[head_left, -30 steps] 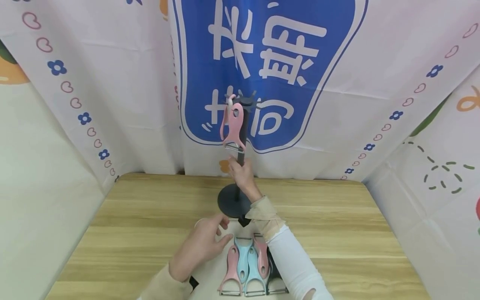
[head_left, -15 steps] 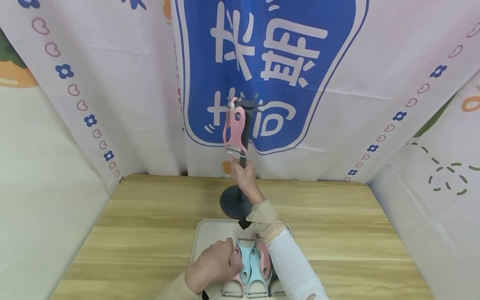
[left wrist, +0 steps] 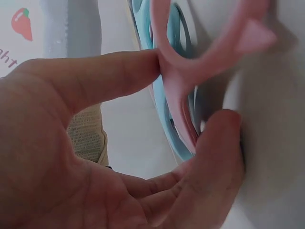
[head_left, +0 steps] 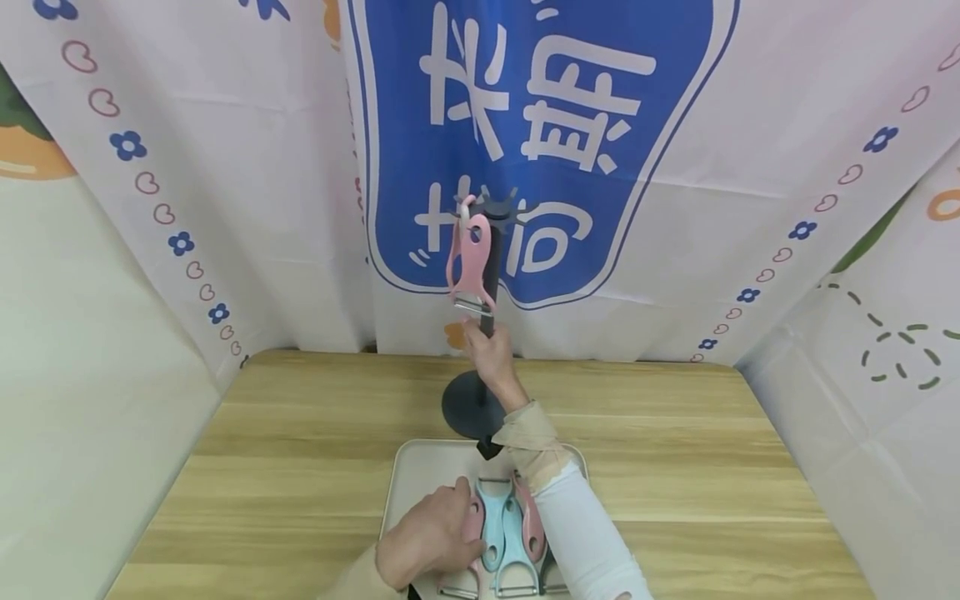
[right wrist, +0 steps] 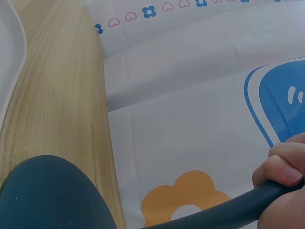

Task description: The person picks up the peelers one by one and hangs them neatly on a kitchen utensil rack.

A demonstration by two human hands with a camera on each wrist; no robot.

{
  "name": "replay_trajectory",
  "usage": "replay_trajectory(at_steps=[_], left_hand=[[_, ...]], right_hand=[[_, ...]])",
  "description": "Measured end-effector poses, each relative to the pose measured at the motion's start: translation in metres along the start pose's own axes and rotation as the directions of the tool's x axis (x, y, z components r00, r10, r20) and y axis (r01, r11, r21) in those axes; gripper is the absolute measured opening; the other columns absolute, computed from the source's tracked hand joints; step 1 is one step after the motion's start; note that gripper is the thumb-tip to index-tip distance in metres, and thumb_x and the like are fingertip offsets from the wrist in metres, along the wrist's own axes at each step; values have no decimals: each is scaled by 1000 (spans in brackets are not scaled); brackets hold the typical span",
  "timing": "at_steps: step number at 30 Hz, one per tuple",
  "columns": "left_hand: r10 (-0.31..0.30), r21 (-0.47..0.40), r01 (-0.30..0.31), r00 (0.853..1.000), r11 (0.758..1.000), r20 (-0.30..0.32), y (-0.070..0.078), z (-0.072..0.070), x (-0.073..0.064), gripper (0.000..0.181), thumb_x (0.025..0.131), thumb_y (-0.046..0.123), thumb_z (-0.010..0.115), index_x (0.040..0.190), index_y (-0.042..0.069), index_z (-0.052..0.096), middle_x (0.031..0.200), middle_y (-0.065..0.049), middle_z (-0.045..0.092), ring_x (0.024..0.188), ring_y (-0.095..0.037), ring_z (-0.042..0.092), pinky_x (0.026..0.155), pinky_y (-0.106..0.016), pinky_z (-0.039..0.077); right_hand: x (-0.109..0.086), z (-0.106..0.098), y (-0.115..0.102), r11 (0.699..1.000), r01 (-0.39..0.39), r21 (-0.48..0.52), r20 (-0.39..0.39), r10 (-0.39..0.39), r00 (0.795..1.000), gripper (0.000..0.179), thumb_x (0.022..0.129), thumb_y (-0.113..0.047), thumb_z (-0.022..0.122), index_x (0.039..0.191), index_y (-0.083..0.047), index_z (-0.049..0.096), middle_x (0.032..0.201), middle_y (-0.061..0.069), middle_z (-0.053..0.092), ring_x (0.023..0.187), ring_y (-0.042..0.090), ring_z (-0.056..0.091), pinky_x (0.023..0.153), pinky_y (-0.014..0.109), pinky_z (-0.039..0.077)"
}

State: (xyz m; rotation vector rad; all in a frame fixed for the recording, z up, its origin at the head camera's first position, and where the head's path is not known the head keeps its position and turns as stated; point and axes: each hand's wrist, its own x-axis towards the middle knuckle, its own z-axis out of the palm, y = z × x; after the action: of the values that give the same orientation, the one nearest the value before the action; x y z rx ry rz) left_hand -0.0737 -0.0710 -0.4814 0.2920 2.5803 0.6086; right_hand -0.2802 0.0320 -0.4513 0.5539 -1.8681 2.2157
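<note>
On the left side of the beige tray (head_left: 420, 460), my left hand (head_left: 429, 535) pinches a pink peeler (left wrist: 177, 78) between thumb and fingers. In the left wrist view its forked head points upward, tilted off the tray. Light blue peelers (head_left: 512, 546) lie right beside it, then another pink peeler (head_left: 532, 527) and a dark one (head_left: 551, 575) partly covered by my right arm. My right hand (head_left: 491, 360) grips the pole (right wrist: 228, 210) of a black stand, whose prongs carry pink peelers (head_left: 473, 260) hanging on the left.
The stand's round base (head_left: 467, 407) rests on the wooden table (head_left: 675, 467) just behind the tray. A printed cloth (head_left: 300, 208) with a blue panel hangs at the back. Bare prongs (head_left: 517, 204) show on the stand's right side.
My left hand has moved right and down from the tray's left side onto the pink peeler and taken hold of it; its head end has shifted slightly left. My right hand keeps its grip.
</note>
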Motion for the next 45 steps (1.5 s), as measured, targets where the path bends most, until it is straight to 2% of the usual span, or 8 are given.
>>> replay_trajectory(at_steps=[5, 8, 13, 21, 30, 35, 41, 45], left_hand=[[-26, 0, 26, 999, 1000, -43, 1, 2, -3, 85, 85, 33, 86, 144, -12, 46, 120, -27, 68, 107, -37, 71, 97, -54, 58], [-58, 23, 59, 997, 998, -60, 2, 2, -5, 69, 85, 35, 85, 129, -10, 55, 104, -21, 67, 96, -36, 70, 89, -54, 59], [-97, 84, 103, 993, 991, -66, 1, -1, -9, 44, 87, 37, 83, 95, 0, 62, 82, -10, 58, 74, -25, 57, 72, -48, 57], [-86, 75, 93, 992, 993, -89, -1, -5, -12, 29, 83, 24, 83, 81, 5, 60, 75, -7, 55, 67, -23, 52, 62, -40, 50], [-60, 3, 60, 993, 998, -106, -8, -27, -13, 27, 85, 19, 81, 90, 1, 61, 78, -9, 56, 68, -25, 55, 63, -42, 51], [-27, -83, 13, 985, 996, -170, -15, -42, -17, 29, 88, 18, 80, 99, -2, 62, 82, -10, 57, 70, -23, 56, 64, -41, 52], [36, -226, -95, 967, 970, -251, -17, -58, -23, 21, 93, 13, 78, 102, 0, 63, 82, -7, 62, 65, -18, 57, 55, -31, 48], [46, -253, -130, 949, 959, -311, -14, -73, -26, 24, 95, 13, 77, 111, 0, 66, 89, -7, 70, 68, -15, 63, 57, -31, 52]], right_hand=[[0, 0, 0, 1000, -4, 10, -4, 4, 1000, 56, 106, -5, 54, 53, -18, 40, 45, -14, 36, 38, 4, 29, 39, 24, 23], [0, 0, -1, 1000, -7, 5, -6, 7, 1000, 56, 106, -5, 55, 53, -17, 40, 44, -13, 36, 38, 5, 30, 39, 23, 24], [0, 0, -1, 1000, -13, -5, -5, 13, 1000, 57, 106, -6, 56, 53, -17, 39, 44, -13, 37, 37, 6, 30, 40, 23, 25], [0, -2, -1, 1000, 11, -16, 3, -11, 1000, 57, 107, -7, 55, 53, -17, 39, 45, -13, 36, 38, 5, 30, 39, 24, 24], [1, -5, 1, 996, 66, -58, 51, -63, 997, 55, 109, -10, 53, 55, -16, 41, 47, -12, 36, 39, 6, 28, 40, 26, 22], [0, -3, 2, 999, 41, -33, 50, -39, 998, 55, 109, -8, 52, 56, -16, 40, 46, -13, 36, 39, 5, 28, 40, 24, 23], [0, -5, 2, 998, 45, -48, 62, -42, 997, 54, 109, -7, 51, 56, -16, 40, 47, -13, 36, 38, 5, 28, 40, 24, 22], [0, -5, 1, 996, 69, -55, 70, -65, 995, 54, 109, -7, 50, 57, -16, 41, 47, -13, 36, 38, 5, 28, 39, 24, 22]])
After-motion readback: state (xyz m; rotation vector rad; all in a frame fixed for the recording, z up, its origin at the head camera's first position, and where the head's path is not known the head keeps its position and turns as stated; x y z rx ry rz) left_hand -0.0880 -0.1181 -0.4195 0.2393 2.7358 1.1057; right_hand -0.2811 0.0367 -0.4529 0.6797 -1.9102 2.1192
